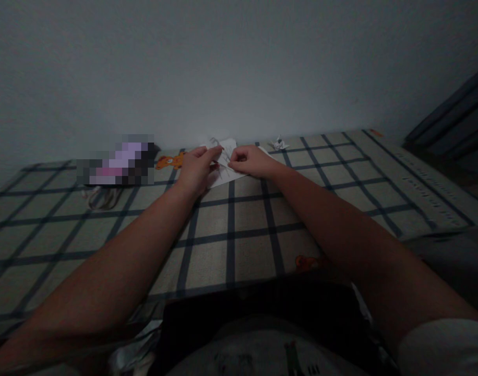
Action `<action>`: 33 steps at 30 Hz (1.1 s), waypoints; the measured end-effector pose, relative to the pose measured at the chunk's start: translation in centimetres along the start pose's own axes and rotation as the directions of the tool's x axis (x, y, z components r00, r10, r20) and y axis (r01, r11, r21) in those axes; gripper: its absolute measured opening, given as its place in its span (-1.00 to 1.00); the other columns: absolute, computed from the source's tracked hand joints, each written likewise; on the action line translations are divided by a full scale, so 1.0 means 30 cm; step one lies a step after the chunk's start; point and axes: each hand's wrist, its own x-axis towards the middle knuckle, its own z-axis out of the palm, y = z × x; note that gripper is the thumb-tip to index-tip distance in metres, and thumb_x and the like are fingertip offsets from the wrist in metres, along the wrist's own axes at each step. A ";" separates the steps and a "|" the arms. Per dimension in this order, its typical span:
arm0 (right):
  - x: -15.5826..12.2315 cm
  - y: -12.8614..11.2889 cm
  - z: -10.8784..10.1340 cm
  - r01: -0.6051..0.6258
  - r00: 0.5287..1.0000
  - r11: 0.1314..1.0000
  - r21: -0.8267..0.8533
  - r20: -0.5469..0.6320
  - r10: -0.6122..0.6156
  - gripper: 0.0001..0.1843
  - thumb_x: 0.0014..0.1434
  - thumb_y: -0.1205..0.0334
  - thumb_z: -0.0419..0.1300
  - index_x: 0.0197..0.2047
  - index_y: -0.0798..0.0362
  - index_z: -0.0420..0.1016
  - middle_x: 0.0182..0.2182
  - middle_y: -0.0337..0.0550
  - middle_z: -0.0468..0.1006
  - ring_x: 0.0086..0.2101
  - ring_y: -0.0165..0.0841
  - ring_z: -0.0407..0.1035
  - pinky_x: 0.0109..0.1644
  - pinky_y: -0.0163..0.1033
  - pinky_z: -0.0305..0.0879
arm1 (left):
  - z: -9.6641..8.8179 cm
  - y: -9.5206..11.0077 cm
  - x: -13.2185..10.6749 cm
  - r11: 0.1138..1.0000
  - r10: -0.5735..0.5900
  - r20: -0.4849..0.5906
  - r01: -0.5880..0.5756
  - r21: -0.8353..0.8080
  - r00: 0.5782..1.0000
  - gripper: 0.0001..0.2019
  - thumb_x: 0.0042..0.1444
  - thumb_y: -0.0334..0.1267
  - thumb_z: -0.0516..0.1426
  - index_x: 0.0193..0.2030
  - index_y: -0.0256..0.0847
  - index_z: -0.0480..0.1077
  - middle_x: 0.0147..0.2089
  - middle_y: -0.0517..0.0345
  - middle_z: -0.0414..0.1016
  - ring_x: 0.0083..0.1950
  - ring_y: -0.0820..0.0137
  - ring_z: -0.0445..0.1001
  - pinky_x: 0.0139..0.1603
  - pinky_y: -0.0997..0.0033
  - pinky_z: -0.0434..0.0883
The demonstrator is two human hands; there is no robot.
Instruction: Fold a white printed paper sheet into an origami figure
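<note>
Between my two hands is a small piece of folded white paper (pixel 225 158), with thin creased edges. My left hand (pixel 198 168) grips it from the left, thumb and fingers closed toward each other. From the right, my right hand (pixel 251 160) pinches the same paper between thumb and forefinger. Under and behind the hands lies a flat white sheet (pixel 220 180), partly covered by them. Dim light hides the fine folds. To the right of my right hand sits a small folded paper figure (pixel 279 143) with pointed tips.
A checked tablecloth (pixel 211 224) with printed bears covers the table, which meets a pale wall (pixel 239 68). At left lies a blurred-out purple and dark object (pixel 125 159), with a looped white cable (pixel 100 198) before it. Dark striped fabric (pixel 454 115) hangs at far right.
</note>
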 end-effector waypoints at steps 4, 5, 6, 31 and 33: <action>-0.002 0.000 0.004 0.015 0.999 1.000 0.013 0.029 -0.016 -0.82 0.13 0.19 0.19 -0.42 0.12 0.41 -0.51 -0.25 0.41 -0.46 -0.47 0.25 -0.32 -0.31 0.14 | 0.000 0.009 -0.007 0.998 0.031 0.042 -0.033 0.047 0.999 -0.77 -0.08 -0.14 0.32 -0.39 -0.23 0.45 -0.35 0.16 0.50 -0.32 0.45 0.45 -0.23 0.45 0.39; -0.001 0.002 0.005 0.014 0.999 0.999 0.030 0.031 -0.015 -0.78 0.17 0.15 0.18 -0.42 0.12 0.40 -0.52 -0.25 0.40 -0.47 -0.47 0.25 -0.33 -0.31 0.14 | -0.001 0.010 -0.008 0.997 0.041 0.043 -0.044 0.066 0.998 -0.77 -0.08 -0.13 0.32 -0.38 -0.23 0.45 -0.35 0.16 0.51 -0.32 0.45 0.45 -0.23 0.45 0.40; 0.001 0.005 0.006 0.015 0.999 0.999 0.048 0.027 -0.016 -0.73 0.20 0.10 0.16 -0.42 0.12 0.39 -0.53 -0.25 0.40 -0.47 -0.46 0.25 -0.34 -0.31 0.14 | -0.002 0.010 -0.009 0.996 0.044 0.047 -0.047 0.080 0.998 -0.76 -0.08 -0.12 0.32 -0.38 -0.23 0.46 -0.34 0.16 0.52 -0.32 0.44 0.46 -0.23 0.45 0.40; 0.011 0.000 0.014 0.037 0.999 0.999 0.040 -0.029 -0.035 -0.67 0.24 0.10 0.17 -0.48 0.11 0.32 -0.59 -0.32 0.30 -0.51 -0.49 0.17 -0.40 -0.33 0.05 | -0.020 -0.032 0.016 0.994 0.074 0.037 -0.077 0.076 0.997 -0.69 -0.11 -0.03 0.37 -0.40 -0.24 0.49 -0.37 0.12 0.52 -0.35 0.44 0.48 -0.32 0.47 0.43; 0.011 0.004 0.015 0.035 0.999 0.997 0.074 -0.040 -0.032 -0.69 0.24 0.09 0.17 -0.45 0.12 0.36 -0.58 -0.31 0.31 -0.50 -0.49 0.19 -0.39 -0.33 0.08 | -0.021 -0.027 0.016 0.994 0.067 0.030 -0.069 0.079 0.997 -0.69 -0.11 -0.04 0.38 -0.39 -0.25 0.50 -0.38 0.13 0.53 -0.37 0.46 0.47 -0.35 0.50 0.42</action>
